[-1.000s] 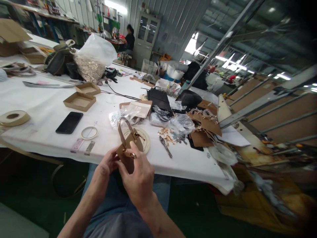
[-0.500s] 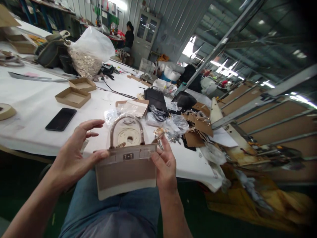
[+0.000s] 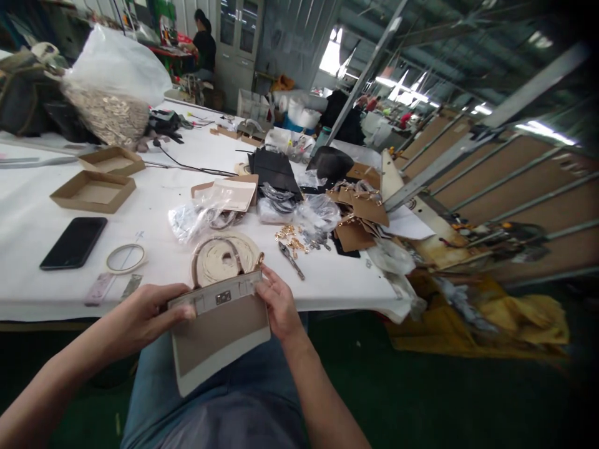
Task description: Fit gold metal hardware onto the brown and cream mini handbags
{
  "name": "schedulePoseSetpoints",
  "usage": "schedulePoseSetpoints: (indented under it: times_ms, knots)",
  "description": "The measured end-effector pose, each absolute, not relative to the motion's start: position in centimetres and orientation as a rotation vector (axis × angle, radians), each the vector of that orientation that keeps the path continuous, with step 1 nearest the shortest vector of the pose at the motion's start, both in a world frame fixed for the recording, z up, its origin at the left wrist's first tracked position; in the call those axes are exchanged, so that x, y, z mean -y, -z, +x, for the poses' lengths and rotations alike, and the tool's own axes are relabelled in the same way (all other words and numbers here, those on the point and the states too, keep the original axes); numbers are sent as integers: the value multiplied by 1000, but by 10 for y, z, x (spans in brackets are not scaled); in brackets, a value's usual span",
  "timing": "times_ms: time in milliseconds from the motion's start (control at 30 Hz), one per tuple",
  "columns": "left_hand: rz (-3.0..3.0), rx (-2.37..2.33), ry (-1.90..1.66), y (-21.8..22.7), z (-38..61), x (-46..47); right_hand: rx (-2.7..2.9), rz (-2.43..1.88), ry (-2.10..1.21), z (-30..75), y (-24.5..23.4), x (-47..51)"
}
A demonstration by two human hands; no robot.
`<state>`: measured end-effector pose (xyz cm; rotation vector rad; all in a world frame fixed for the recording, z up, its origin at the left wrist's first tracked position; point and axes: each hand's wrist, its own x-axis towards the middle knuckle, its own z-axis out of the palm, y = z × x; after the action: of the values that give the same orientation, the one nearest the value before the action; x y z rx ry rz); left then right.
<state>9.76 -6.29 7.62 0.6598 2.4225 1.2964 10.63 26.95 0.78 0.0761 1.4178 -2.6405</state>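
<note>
- I see a beige-and-taupe handbag [image 3: 219, 337] held over the person's lap, tilted down to its left, with the clasp side facing the camera.
- The left hand [image 3: 140, 315] has its grip closed on the handbag's upper left end – thumb on top of the flap, fingers tucked behind.
- The right hand [image 3: 278, 302] has its grip closed on the handbag's upper right corner, fingertips pinching where the handle [image 3: 195, 265] joins.
- The handle arches up from the handbag and overlaps a cream tape roll [image 3: 224, 259] lying just beyond it on the table [image 3: 154, 193].
- Beyond the handbag's right corner lie a pair of pliers [image 3: 291, 260] and a scatter of gold fittings [image 3: 290, 236].
- Left of the handbag, near the table edge, sit a thin tape ring [image 3: 125, 257] and a black phone [image 3: 73, 242].
- Farther beyond the handbag to the left is a shallow cardboard tray [image 3: 92, 190], and past it a clear bag of small parts [image 3: 105, 81].
- Far behind the handbag, well apart, another person [image 3: 203, 43] sits at a separate bench – I cannot tell what they are handling.
</note>
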Motion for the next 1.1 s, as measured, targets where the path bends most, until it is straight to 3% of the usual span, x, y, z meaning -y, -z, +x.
schedulePoseSetpoints:
  times_ms: [200, 333, 733, 1100]
  knots:
    - [612, -2560, -1076, -77, 26, 52, -1543, 207, 2594, 53, -1, -277]
    - [586, -2478, -977, -72, -16, 52, -1964, 439, 2480, 17, 14, -277]
    - [646, -2779, -910, 2, -76, 30, -2949, 292, 1784, -19, 47, -290]
    - [386, -2750, -744, -9, -88, 19, -2753, -104, 2024, -26, 50, -292]
